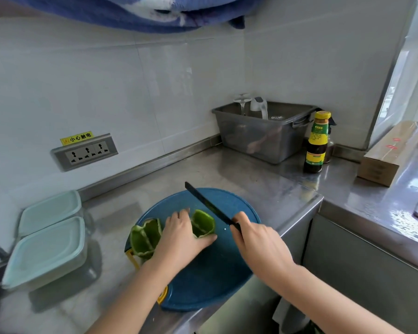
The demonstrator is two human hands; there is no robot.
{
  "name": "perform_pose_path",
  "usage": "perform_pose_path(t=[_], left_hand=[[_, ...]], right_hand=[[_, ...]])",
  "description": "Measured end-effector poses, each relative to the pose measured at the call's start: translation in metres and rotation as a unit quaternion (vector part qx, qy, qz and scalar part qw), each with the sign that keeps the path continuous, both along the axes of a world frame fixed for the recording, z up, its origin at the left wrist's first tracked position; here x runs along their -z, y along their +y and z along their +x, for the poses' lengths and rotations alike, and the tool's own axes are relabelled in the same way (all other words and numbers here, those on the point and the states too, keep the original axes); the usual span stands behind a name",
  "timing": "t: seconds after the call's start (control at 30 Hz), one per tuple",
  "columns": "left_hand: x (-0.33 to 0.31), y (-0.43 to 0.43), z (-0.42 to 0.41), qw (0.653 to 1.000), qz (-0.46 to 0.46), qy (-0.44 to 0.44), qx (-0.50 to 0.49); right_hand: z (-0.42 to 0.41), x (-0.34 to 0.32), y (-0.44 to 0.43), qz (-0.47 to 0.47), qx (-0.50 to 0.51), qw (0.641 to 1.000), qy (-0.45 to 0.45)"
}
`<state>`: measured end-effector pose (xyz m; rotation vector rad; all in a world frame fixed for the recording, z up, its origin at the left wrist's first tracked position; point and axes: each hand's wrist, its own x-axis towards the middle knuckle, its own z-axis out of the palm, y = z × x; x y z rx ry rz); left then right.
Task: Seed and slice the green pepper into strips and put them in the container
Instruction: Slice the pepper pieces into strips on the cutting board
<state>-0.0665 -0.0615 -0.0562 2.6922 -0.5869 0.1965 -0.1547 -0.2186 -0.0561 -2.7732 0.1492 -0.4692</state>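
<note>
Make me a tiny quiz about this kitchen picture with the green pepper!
1. True or false: the knife is in the right hand.
2. How many pepper pieces lie on the blue cutting board?
3. Are the two containers open or lidded?

Key
1. True.
2. Two: the left pepper half and the right pepper half, which the left hand steadies.
3. Lidded: near container, far container.

The pepper halves (147, 237) are bright green inside with paler ribs, lying on a dark blue speckled cutting board (210, 280) beside a black knife (210, 206). Two containers (48, 249) have pale mint-green lids, and the counter (263, 186) is shiny grey steel. The bin (263, 138) is smoky grey, the sauce bottle (316, 145) dark with a yellow cap and yellow-green label, and the wall tiles (106, 80) white.
</note>
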Motion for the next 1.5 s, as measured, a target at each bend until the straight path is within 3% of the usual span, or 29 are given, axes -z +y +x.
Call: perform_pose_path(t=[0.13,0.3,0.4,0.8,1.03,1.4,1.5], left_hand=[[0.005,0.0,-0.003,1.0,-0.013,-0.006,0.013],[0.009,0.0,-0.002,0.999,0.004,-0.031,0.041],[0.009,-0.001,-0.005,0.998,-0.037,-0.028,0.044],[0.012,0.0,-0.006,0.999,-0.042,-0.014,0.027],[0.009,-0.001,-0.005,0.998,-0.031,-0.026,0.052],[0.005,-0.005,0.003,0.999,0.015,0.023,0.03],[0.004,-0.005,0.004,0.999,0.024,0.034,0.03]], right_hand=[[-0.014,0.018,0.014,-0.086,0.02,0.995,-0.055],[-0.023,0.025,0.02,-0.156,0.011,0.987,-0.049],[-0.023,0.028,0.021,-0.172,0.031,0.983,-0.054],[-0.022,0.017,0.021,-0.09,0.044,0.995,0.01],[-0.008,0.019,0.015,0.003,-0.015,0.999,0.029],[-0.003,0.009,0.026,-0.088,0.017,0.99,0.112],[0.004,0.014,0.023,-0.102,0.001,0.99,0.093]])
